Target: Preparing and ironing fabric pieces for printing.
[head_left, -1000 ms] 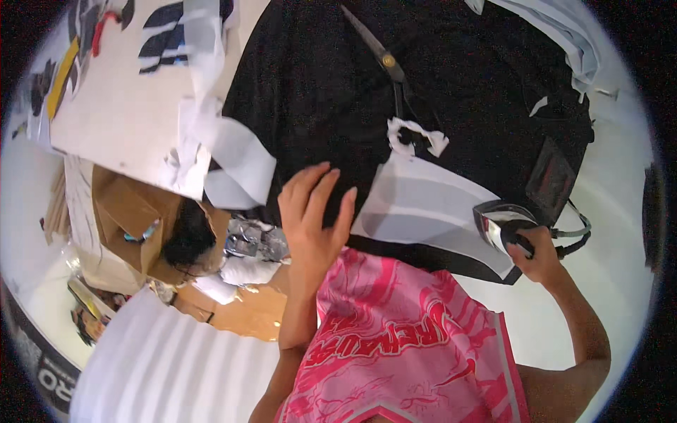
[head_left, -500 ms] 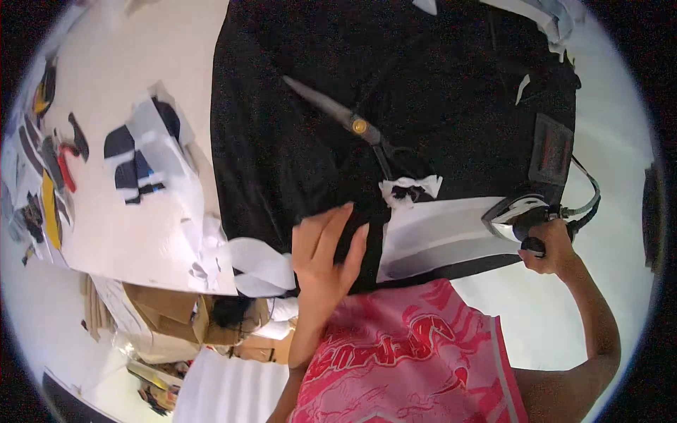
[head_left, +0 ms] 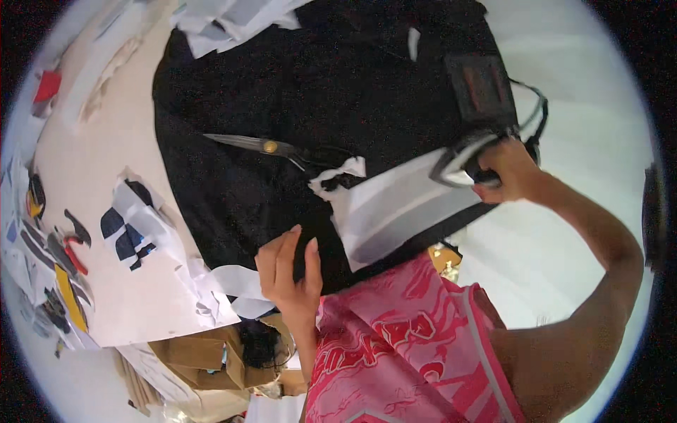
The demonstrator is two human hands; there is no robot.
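My right hand (head_left: 511, 170) is closed round the handle of an iron (head_left: 453, 168), whose metal soleplate is at the right end of a pale, translucent strip (head_left: 395, 208). That strip lies on a black cloth (head_left: 381, 92) spread over the table. My left hand (head_left: 288, 271) is over the cloth's near edge, left of the strip, fingers apart and holding nothing. Beyond it rest large scissors (head_left: 269, 146) with dark handles, blades pointing left. A crumpled white scrap with a black piece (head_left: 342, 180) sits between the scissor handles and the strip.
A dark iron rest (head_left: 481, 88) lies behind the iron, whose cord (head_left: 541, 116) loops at the right. White scraps (head_left: 229, 25) cover the far cloth edge. Pale and navy pieces (head_left: 137, 222) lie left, with tools (head_left: 70, 257) further out. A cardboard box (head_left: 194, 359) stands below the table edge.
My view has turned, so the cloth and everything on it appear rotated and shifted left. My left hand has drawn back slightly from the white scrap. My right hand still grips the iron.
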